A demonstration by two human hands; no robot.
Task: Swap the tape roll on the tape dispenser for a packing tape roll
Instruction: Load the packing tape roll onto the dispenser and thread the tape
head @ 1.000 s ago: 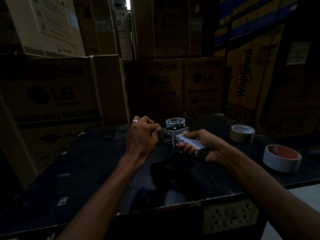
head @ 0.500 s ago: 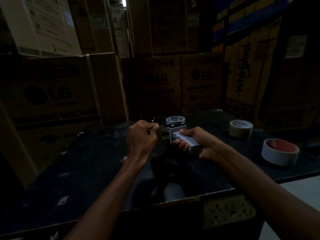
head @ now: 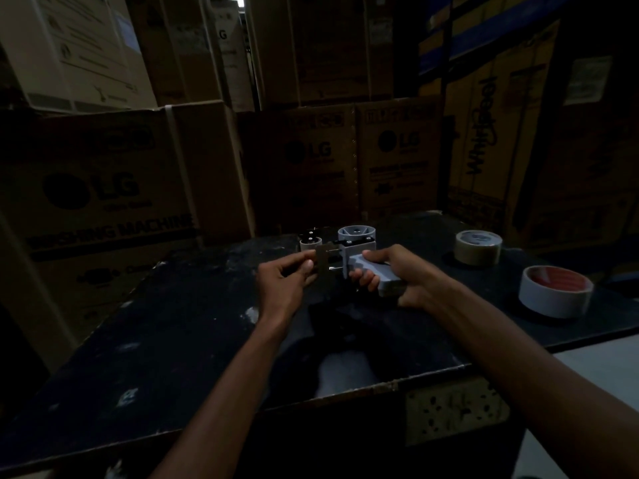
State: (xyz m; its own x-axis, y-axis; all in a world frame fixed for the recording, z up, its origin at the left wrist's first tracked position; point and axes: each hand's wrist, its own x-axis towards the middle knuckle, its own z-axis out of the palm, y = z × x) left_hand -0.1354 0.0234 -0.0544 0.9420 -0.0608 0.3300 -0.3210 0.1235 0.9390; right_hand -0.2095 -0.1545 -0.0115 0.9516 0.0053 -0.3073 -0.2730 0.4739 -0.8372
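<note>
- The room is dim, and the person stands at a dark table [head: 179, 340] with both forearms reaching out over it.
- The right hand [head: 397, 276] is wrapped around the grey handle of the tape dispenser [head: 356, 252], fingers curled under it and thumb along the top, holding the tool just above the tabletop.
- The left hand [head: 283, 281] is drawn in narrow, thumb and fingertips pinched on the thin flat plate at the dispenser's front end (a metal tab, by the look of it).
- The dispenser's round hub [head: 356, 233] stands up behind the handle with nothing wound on it, so the spindle is bare.
- A small roller [head: 310, 243] sits at the far left end of the tool, beyond the left hand's fingertips.
- Off to the right, well apart from the hands, a tan packing tape roll [head: 478, 247] lies flat on the table.
- Nearer the table's right edge lies a second roll [head: 556, 292], pale on the outside with a reddish inner core, also flat and not touching the tan one.
- Stacked cardboard cartons [head: 103, 188] with printed appliance logos wall in the far side of the table (too dark to read the small print).
</note>
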